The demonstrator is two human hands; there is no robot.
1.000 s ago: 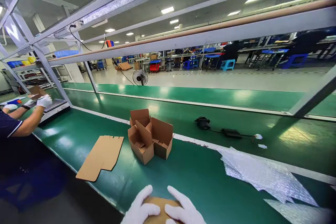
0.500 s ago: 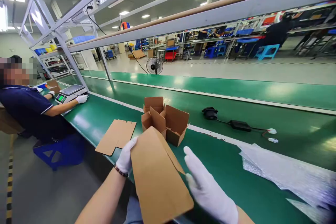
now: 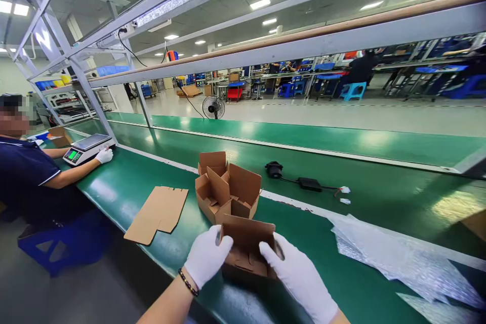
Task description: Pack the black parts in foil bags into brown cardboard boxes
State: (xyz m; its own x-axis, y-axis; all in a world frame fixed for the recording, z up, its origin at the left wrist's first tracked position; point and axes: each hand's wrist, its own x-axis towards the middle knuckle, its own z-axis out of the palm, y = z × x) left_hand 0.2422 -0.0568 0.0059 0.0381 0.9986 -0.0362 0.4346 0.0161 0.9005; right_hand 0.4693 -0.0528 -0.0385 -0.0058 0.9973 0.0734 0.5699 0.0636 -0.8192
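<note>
Both my hands wear white gloves and grip an open brown cardboard box point(image 3: 248, 230) by its two sides, at the near edge of the green bench point(image 3: 304, 258). My left hand point(image 3: 208, 255) has its thumb over the left wall. On the opposite wall, my right hand point(image 3: 296, 268) hooks its thumb inside. Folded flaps show on the box's floor. Just beyond stand several more open cardboard boxes point(image 3: 243, 185), close together. To their left a flat cardboard sheet point(image 3: 157, 212) with notches lies on the bench.
Bubble-wrap bags point(image 3: 398, 258) lie at the right. A black device with a cable point(image 3: 309, 184) rests farther back. At the left a co-worker's gloved hand point(image 3: 104, 155) is beside a digital scale point(image 3: 89, 148). A metal frame rail point(image 3: 281, 45) crosses above the bench.
The cardboard, tilted and closed-looking earlier, is now an upright open box. My right hand, previously spread beside it, now grips its right side. The view has shifted right.
</note>
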